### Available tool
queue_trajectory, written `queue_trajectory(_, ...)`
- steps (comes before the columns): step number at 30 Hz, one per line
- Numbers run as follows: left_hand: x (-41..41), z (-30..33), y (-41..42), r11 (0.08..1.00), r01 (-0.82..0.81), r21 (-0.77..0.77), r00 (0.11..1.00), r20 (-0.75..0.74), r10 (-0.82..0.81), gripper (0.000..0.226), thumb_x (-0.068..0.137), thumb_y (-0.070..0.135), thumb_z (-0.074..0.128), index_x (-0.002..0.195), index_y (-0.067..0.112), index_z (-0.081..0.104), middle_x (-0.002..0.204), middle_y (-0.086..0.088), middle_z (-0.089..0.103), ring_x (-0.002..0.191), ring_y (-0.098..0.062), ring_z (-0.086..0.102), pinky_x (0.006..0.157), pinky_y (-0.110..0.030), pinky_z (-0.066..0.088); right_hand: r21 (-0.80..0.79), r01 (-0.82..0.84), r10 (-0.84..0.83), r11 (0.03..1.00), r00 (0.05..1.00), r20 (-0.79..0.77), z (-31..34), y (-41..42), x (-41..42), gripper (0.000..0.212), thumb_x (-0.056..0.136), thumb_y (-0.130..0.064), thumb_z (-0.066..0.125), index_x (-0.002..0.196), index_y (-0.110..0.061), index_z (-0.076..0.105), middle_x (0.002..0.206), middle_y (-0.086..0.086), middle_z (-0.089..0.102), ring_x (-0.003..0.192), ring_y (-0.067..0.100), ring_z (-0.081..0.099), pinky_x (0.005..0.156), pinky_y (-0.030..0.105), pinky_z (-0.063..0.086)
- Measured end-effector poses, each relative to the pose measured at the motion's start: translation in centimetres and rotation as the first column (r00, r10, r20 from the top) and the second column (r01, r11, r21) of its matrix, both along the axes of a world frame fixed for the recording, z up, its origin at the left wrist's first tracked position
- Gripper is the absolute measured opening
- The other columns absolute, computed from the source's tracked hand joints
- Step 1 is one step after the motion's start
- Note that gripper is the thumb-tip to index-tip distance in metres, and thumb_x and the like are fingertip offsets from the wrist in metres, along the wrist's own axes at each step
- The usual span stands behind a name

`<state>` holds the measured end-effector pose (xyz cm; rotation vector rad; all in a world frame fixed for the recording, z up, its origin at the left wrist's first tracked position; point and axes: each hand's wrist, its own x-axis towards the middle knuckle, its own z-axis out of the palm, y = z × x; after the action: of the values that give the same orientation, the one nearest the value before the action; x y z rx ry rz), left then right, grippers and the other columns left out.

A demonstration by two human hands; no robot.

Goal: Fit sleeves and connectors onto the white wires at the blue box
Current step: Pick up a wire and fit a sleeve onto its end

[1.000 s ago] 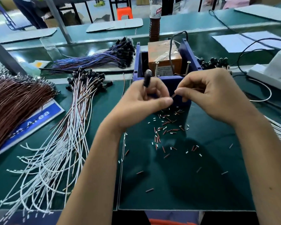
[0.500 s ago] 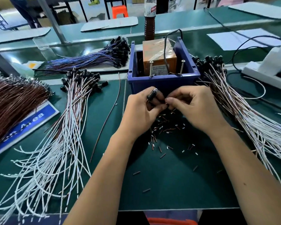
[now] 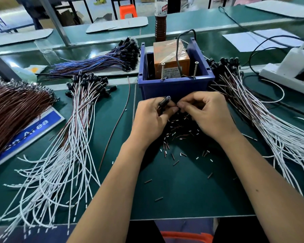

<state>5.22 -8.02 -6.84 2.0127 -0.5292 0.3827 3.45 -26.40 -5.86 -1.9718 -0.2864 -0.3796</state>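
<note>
Fingers (image 3: 167,111) of left hand (image 3: 150,120) curled round slim black cylindrical connector (image 3: 163,102), tip poking up past thumb. Fingers of right hand (image 3: 207,114) pinched together against left fingertips; whatever sits between them too small to tell. Both hands just in front of blue plastic box (image 3: 175,86) on green bench (image 3: 182,190). Short brown and white sleeve pieces (image 3: 175,135) scattered beneath hands. Bundles of white wires with black ends fanned out left (image 3: 60,163) and right (image 3: 263,116) of box.

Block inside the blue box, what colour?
Orange, wrapped in clear tape: the block in the blue box. Head view shows it.
</note>
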Motion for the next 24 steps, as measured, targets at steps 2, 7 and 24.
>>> queue_trajectory(2,-0.1,0.0,0.0,1.0,-0.004,0.0,1.0,-0.009,0.004,0.006,0.085,0.012,0.08,0.083,0.017,0.077,0.069,0.015,0.068,0.065,0.001,0.062,0.066,-0.013,0.044,0.017,0.016,-0.016,1.0,1.0,-0.005,0.0,-0.2,-0.1,0.007,0.091,-0.016,0.081,0.091,-0.023,0.08,0.074,-0.009,0.076,0.064,0.001,0.067,0.064,0.016,0.051)
queue_trajectory(7,-0.2,0.0,0.0,1.0,0.007,-0.008,0.999,-0.052,-0.008,0.004,0.085,0.013,0.081,0.082,0.015,0.078,0.071,0.008,0.072,0.066,-0.008,0.065,0.066,-0.023,0.05,0.035,-0.012,0.013,0.999,0.999,-0.036,0.0,-0.3,-0.3,0.008,0.094,-0.017,0.078,0.09,-0.024,0.079,0.075,-0.006,0.076,0.062,0.0,0.063,0.061,0.016,0.049)
queue_trajectory(24,0.0,0.2,1.9,0.986,0.012,-0.165,0.99,-0.139,-0.035,0.02,0.087,0.012,0.08,0.079,0.03,0.076,0.071,0.006,0.074,0.061,-0.004,0.062,0.063,-0.019,0.047,0.101,-0.042,0.056,0.994,0.988,-0.142,0.6,-3.8,-0.3,0.016,0.095,-0.032,0.077,0.09,-0.017,0.072,0.075,0.006,0.076,0.049,0.013,0.056,0.048,0.019,0.046)
